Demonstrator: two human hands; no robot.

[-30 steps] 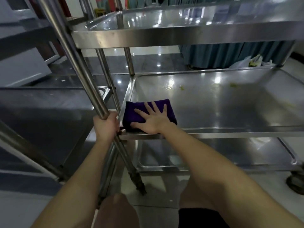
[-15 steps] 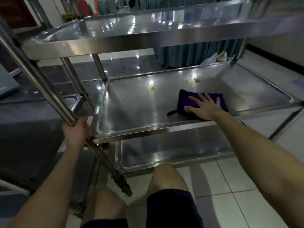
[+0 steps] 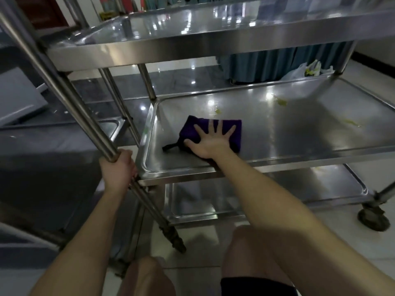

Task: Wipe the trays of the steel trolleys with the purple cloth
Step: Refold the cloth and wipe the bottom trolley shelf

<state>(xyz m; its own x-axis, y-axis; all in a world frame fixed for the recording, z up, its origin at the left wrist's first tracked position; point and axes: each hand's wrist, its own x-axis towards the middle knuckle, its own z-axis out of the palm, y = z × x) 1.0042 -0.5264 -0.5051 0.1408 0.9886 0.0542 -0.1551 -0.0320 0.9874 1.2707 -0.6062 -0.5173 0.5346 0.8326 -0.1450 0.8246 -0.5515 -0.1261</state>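
The folded purple cloth [image 3: 192, 130] lies on the middle tray [image 3: 299, 129] of the steel trolley, toward its near left part. My right hand [image 3: 210, 142] presses flat on the cloth with fingers spread. A dark loop of the cloth [image 3: 170, 146] trails to the left. Yellow-green smears [image 3: 281, 101] mark the tray beyond and to the right of the cloth. My left hand [image 3: 117, 165] grips the slanted steel post [image 3: 64, 88] at the trolley's near left corner. The top tray [image 3: 192, 33] and bottom tray [image 3: 277, 195] are also in view.
A second steel trolley with a tray [image 3: 53, 146] stands to the left. A castor wheel [image 3: 374, 218] sits at the right on the tiled floor. Blue skirted tables [image 3: 277, 63] and a plastic bag [image 3: 305, 71] are behind. My knees [image 3: 149, 276] are below.
My right hand slid the cloth from the near left corner toward the tray's right, then back leftward to the near-left middle. My left hand kept hold of the post.
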